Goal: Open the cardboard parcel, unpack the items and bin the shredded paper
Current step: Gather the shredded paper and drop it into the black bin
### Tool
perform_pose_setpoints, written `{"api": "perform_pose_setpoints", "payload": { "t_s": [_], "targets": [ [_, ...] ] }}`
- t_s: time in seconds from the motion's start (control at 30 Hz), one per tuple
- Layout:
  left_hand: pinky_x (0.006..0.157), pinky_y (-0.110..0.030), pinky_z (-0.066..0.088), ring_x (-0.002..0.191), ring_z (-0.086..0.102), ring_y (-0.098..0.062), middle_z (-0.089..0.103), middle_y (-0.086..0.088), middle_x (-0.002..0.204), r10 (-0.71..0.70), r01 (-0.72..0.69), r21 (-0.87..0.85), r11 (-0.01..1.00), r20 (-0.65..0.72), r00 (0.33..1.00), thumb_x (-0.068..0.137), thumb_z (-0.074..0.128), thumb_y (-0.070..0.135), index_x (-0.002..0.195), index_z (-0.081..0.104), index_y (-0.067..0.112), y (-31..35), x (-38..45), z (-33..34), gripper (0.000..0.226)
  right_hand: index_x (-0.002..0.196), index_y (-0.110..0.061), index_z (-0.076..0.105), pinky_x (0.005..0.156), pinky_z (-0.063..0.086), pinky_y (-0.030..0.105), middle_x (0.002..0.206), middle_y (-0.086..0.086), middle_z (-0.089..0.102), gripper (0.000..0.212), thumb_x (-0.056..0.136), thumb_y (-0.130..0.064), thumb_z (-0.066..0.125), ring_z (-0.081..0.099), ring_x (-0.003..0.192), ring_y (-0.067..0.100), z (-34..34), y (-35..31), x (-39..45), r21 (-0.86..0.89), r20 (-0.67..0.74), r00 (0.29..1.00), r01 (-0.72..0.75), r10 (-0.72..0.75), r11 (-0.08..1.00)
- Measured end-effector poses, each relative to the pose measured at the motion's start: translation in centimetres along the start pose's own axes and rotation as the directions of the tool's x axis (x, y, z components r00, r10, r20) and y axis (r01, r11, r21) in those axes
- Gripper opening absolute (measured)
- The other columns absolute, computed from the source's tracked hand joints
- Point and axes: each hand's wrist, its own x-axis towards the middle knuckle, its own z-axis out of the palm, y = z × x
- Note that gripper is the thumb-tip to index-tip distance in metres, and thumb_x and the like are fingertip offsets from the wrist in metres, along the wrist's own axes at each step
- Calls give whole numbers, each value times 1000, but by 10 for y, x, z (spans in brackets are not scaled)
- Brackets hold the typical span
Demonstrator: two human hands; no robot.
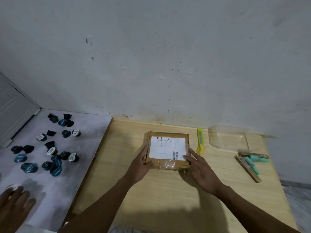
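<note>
Where the cardboard parcel [168, 149] lies closed at mid-frame on the wooden table [168, 199], the left hand [141, 163] grips its left edge, while the right hand [201, 169] lays straight fingers on its lower-right corner. A yellow cutter [200, 141] lies just right.

Plain home room: scuffed white wall [151, 47], wooden table [168, 195].
</note>
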Motion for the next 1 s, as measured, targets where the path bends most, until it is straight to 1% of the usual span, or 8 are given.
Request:
{"api": "perform_pose_setpoints", "payload": {
  "t_s": [0.1,0.17,0.23,0.37,0.57,0.7,0.8,1.0],
  "targets": [
    [93,0,36,140,29,1,26,21,153,9,-8,20,1000,-24,1000,87,67,10,153,15,32,-7,2,3,87,144,-43,36,120,23,41,157,-17,27,47,99,-41,48,11,148,1,0,-18,8,151,-9,989,-142,146,978],
    [90,2,35,139,28,2,25,23,152,13,-13,49,999,-3,1000,87,68,10,154,11,31,-4,3,4,90,145,-47,31,116,31,40,146,-27,39,49,100,-38,48,30,140,2,3,-29,20,216,8,981,-191,194,958],
    [91,-1,37,134,34,5,29,30,146,4,-5,48,999,3,1000,87,69,13,153,8,35,-5,5,6,93,148,-43,25,113,36,41,144,-22,44,57,99,-33,51,39,136,5,11,-34,29,278,23,971,-234,237,932],
    [97,-19,44,128,46,-4,44,24,141,-35,37,28,999,-63,997,85,70,17,152,13,36,-3,4,15,90,152,-31,11,95,32,1,137,-36,29,68,99,-9,49,35,129,-3,21,-48,28,391,3,929,-341,369,855],
    [78,2,40,117,49,1,47,19,136,21,-20,6,1000,-109,994,83,72,12,151,19,33,3,-22,39,89,154,-27,5,111,33,28,148,-20,31,76,97,-13,52,35,136,6,29,-54,-10,450,-144,878,-353,457,820],
    [89,0,33,131,39,-2,38,23,138,71,-74,-24,997,-97,993,84,69,7,153,19,28,14,-53,59,88,149,-36,17,102,37,16,136,-29,38,69,96,-13,54,41,123,-6,22,-66,-55,488,-264,837,-313,479,815],
    [81,9,27,127,34,3,33,26,136,122,-124,-19,992,-56,991,85,67,5,152,20,27,23,-79,81,85,153,-33,14,104,38,24,139,-28,37,72,96,-14,55,39,127,-1,14,-75,-99,512,-355,784,-294,510,807],
    [104,-17,27,134,27,3,28,22,145,224,-227,8,974,130,966,85,70,14,152,21,29,25,-130,146,84,152,-33,15,89,32,0,124,-48,26,70,97,-17,55,37,119,-16,2,-83,-212,491,-532,630,-315,565,812]
  ]
}}
